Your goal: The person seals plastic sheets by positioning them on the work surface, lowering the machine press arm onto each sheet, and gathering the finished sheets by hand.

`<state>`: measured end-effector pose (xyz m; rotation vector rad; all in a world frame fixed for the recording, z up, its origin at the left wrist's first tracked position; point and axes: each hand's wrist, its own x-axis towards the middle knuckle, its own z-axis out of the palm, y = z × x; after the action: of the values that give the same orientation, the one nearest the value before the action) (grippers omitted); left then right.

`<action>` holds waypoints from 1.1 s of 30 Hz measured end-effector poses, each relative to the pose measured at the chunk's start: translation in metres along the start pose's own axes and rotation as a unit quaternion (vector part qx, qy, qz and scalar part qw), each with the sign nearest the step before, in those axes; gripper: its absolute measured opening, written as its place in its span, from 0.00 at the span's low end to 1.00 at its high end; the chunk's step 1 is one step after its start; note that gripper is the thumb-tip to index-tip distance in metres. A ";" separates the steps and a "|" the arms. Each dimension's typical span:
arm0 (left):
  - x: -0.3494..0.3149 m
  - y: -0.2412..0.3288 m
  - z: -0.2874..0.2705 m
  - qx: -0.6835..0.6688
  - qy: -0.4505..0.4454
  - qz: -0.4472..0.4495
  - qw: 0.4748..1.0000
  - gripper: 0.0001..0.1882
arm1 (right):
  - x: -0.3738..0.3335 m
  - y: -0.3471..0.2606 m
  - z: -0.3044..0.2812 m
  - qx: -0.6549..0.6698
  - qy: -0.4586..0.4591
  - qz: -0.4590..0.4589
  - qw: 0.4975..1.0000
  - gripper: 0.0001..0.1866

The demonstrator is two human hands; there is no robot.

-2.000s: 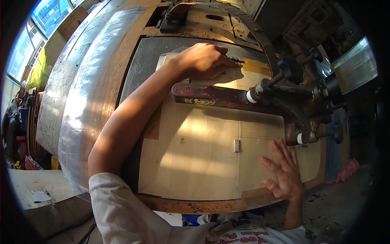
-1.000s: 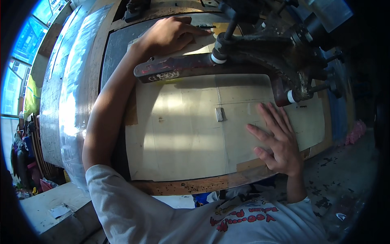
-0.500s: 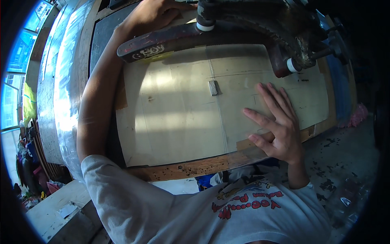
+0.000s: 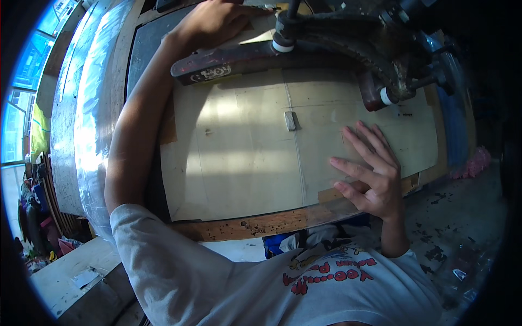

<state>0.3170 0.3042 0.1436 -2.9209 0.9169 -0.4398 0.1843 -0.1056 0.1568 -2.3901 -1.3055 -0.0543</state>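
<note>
My left hand (image 4: 216,23) reaches over the far side of a heavy dark metal bar (image 4: 244,62). Its fingers are bent, with one pointing right, and the picture's top edge hides part of them; what they grip cannot be made out. Under the bar lies a pale, flat board (image 4: 239,179) with thin drawn lines and tape on it. A small grey block (image 4: 290,121) sits near the board's middle. Over the board's right part, my right hand (image 4: 375,176) is open and holds nothing, its fingers spread. Whether its palm touches the surface cannot be told.
A dark metal arm (image 4: 353,41) with white collars joins the bar at the top right. A worn wooden strip (image 4: 255,225) edges the board in front of me. Left stands a plastic-wrapped surface (image 4: 95,125); a pink bundle (image 4: 474,163) lies far right.
The bar, the board and the block sit slightly lower and mostly further right in the picture. Both hands stay in nearly the same places, with the right hand's fingers still spread.
</note>
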 end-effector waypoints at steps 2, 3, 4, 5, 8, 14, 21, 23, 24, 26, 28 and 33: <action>0.002 0.000 0.006 -0.062 0.027 -0.051 0.996 0.12 | 0.000 0.003 0.002 0.007 0.005 -0.008 1.000 0.18; 0.004 0.007 0.004 -0.087 0.022 -0.083 0.992 0.13 | -0.001 0.002 0.000 0.018 0.005 -0.005 1.000 0.17; 0.003 0.005 0.004 -0.082 0.020 -0.083 0.993 0.17 | 0.001 -0.002 -0.002 0.020 0.019 -0.007 1.000 0.15; 0.003 0.003 0.002 -0.075 0.019 -0.082 0.994 0.22 | 0.001 -0.003 -0.003 0.015 0.029 -0.017 0.999 0.15; 0.002 0.005 -0.004 -0.089 0.020 -0.087 0.992 0.21 | 0.001 0.000 -0.002 0.032 0.052 -0.027 0.998 0.10; 0.000 0.014 -0.018 -0.194 0.095 -0.092 0.972 0.26 | -0.008 0.001 -0.002 0.071 0.130 -0.044 0.988 0.07; -0.028 -0.021 -0.068 -0.231 0.030 -0.170 0.958 0.20 | -0.050 0.008 -0.013 0.188 0.220 -0.018 0.957 0.03; -0.060 -0.031 -0.106 -0.156 -0.107 -0.261 0.947 0.18 | -0.065 0.012 -0.017 0.145 0.251 0.050 0.956 0.04; -0.067 -0.021 -0.127 -0.126 -0.136 -0.276 0.943 0.16 | -0.075 0.020 -0.023 0.130 0.247 0.073 0.958 0.05; -0.093 0.014 -0.162 -0.084 -0.168 -0.329 0.925 0.14 | -0.096 0.036 -0.029 0.112 0.254 0.100 0.956 0.06; -0.105 0.079 -0.191 -0.110 -0.163 -0.383 0.903 0.13 | -0.117 0.050 -0.035 0.092 0.254 0.134 0.954 0.08; -0.153 0.276 -0.209 -0.373 -0.112 -0.268 0.881 0.11 | -0.136 0.075 -0.042 0.000 0.236 0.169 0.957 0.12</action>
<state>-0.0145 0.1716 0.2691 -3.8033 0.2379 0.3446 0.1758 -0.2654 0.1386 -2.3641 -0.6706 -0.4917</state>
